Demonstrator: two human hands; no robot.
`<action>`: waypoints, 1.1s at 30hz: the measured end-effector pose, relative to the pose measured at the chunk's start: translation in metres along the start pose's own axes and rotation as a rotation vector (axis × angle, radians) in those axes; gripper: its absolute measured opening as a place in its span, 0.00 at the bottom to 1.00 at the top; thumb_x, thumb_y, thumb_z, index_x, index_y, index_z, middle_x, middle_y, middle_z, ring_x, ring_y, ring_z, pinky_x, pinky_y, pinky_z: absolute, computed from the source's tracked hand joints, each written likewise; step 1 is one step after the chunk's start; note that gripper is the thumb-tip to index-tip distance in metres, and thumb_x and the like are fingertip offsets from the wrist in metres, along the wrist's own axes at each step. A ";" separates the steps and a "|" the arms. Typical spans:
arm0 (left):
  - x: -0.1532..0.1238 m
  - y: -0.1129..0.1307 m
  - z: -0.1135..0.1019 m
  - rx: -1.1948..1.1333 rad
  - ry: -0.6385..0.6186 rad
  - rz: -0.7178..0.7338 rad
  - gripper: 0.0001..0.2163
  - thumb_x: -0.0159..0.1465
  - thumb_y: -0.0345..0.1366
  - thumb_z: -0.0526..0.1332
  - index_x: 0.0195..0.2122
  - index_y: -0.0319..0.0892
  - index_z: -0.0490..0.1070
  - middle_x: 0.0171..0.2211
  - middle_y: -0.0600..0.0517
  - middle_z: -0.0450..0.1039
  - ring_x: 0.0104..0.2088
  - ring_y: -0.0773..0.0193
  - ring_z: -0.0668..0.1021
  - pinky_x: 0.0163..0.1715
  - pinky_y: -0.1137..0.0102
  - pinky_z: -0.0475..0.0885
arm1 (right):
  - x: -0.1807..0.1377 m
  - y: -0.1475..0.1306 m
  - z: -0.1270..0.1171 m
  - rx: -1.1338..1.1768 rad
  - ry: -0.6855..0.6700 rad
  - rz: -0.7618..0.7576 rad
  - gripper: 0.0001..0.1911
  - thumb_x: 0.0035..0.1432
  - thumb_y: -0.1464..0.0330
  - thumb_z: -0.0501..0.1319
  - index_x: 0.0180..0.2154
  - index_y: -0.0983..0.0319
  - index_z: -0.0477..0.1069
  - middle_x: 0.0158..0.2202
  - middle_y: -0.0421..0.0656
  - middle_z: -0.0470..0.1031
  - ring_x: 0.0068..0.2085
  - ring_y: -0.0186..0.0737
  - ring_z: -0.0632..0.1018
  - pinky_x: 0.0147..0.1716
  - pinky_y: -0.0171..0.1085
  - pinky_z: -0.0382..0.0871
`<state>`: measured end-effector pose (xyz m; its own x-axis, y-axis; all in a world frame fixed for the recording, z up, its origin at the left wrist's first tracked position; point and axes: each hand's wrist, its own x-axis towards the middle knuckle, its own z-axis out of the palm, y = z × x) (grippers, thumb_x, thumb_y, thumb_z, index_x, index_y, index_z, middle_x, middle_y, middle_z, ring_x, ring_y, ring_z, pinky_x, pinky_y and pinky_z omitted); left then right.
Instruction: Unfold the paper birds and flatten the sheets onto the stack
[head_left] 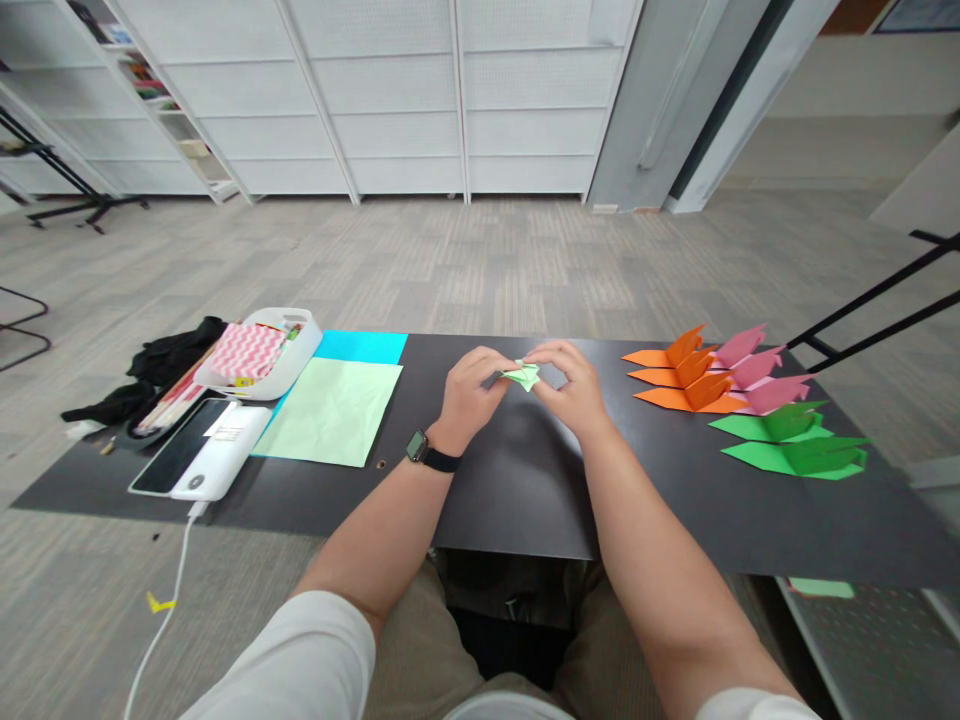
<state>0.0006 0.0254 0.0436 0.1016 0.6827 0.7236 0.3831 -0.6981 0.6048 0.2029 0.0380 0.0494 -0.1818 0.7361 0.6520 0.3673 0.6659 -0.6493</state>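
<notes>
A small, partly folded piece of light green paper [522, 375] is held above the black table [525, 480] between both my hands. My left hand [471, 385] pinches its left side with fingers closed; a dark watch sits on that wrist. My right hand [571, 385] pinches the right side, fingers curled over the paper. Part of the paper is hidden by my fingers.
Flat light green sheet [334, 410] over a blue sheet [364, 346] lies to the left. A white tray [262, 355] with patterned paper, a phone on a white power bank [202, 448] and black cloth sit far left. Folded orange [686, 378], pink [757, 375] and green [795, 440] paper shapes line the right.
</notes>
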 end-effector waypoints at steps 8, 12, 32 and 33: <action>0.001 0.000 0.001 -0.075 -0.065 0.033 0.07 0.72 0.36 0.66 0.39 0.51 0.85 0.39 0.50 0.83 0.43 0.60 0.83 0.54 0.59 0.77 | -0.001 0.014 -0.004 0.113 -0.165 0.060 0.25 0.55 0.76 0.57 0.46 0.50 0.84 0.58 0.43 0.78 0.63 0.50 0.76 0.67 0.55 0.67; 0.000 -0.002 0.002 -0.074 -0.113 0.011 0.06 0.71 0.36 0.67 0.39 0.52 0.85 0.40 0.51 0.83 0.43 0.60 0.83 0.55 0.59 0.76 | 0.000 0.013 -0.008 0.195 -0.202 0.122 0.22 0.51 0.75 0.56 0.41 0.52 0.83 0.53 0.42 0.80 0.61 0.51 0.77 0.65 0.54 0.68; 0.002 -0.002 0.005 -0.185 -0.036 -0.283 0.12 0.71 0.47 0.68 0.41 0.41 0.78 0.39 0.48 0.81 0.41 0.60 0.81 0.46 0.66 0.76 | -0.004 0.016 0.006 0.230 0.052 0.252 0.12 0.59 0.61 0.72 0.36 0.55 0.71 0.36 0.39 0.76 0.39 0.42 0.77 0.47 0.43 0.72; 0.001 -0.003 0.006 -0.214 -0.045 -0.308 0.13 0.70 0.47 0.68 0.41 0.41 0.79 0.39 0.47 0.81 0.42 0.59 0.81 0.47 0.65 0.76 | -0.003 0.015 0.007 0.228 0.073 0.262 0.11 0.59 0.61 0.72 0.36 0.56 0.71 0.35 0.38 0.76 0.39 0.42 0.77 0.46 0.43 0.73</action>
<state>0.0055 0.0294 0.0406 0.0531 0.8731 0.4846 0.2021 -0.4847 0.8510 0.2026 0.0464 0.0346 -0.0397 0.8802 0.4729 0.1782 0.4720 -0.8634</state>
